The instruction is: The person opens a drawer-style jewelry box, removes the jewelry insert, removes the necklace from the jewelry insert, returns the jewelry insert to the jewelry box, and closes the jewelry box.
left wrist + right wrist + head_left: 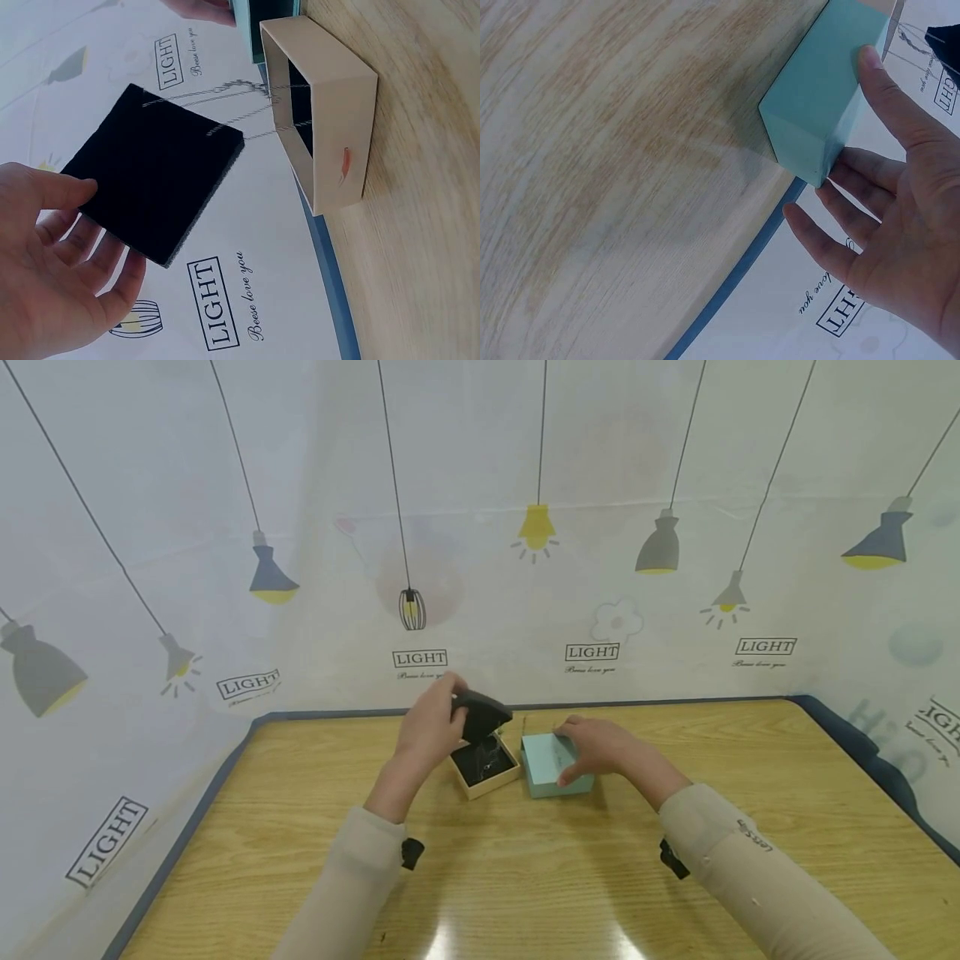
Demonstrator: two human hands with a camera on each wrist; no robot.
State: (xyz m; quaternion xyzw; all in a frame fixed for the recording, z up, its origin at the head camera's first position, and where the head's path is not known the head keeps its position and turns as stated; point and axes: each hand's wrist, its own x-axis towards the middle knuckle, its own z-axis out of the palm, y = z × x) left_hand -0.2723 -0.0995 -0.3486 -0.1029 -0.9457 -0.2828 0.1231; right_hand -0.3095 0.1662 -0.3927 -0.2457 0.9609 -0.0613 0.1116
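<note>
Pale sleeves [757,868] reach from the near side across the wooden table [540,868]. On the left, the left hand [427,727] pinches a black pad [157,172] by one edge, above the open cream box [345,112]; a fine chain [241,86] runs between them. The pad looks light and fairly stiff, best gripped away from the chain, which seems slippery and easily tangled. Just right of it, the right hand [600,747] grips the teal box [547,760], fingers spread. Both boxes sit near the far edge; more wood spreads nearward.
</note>
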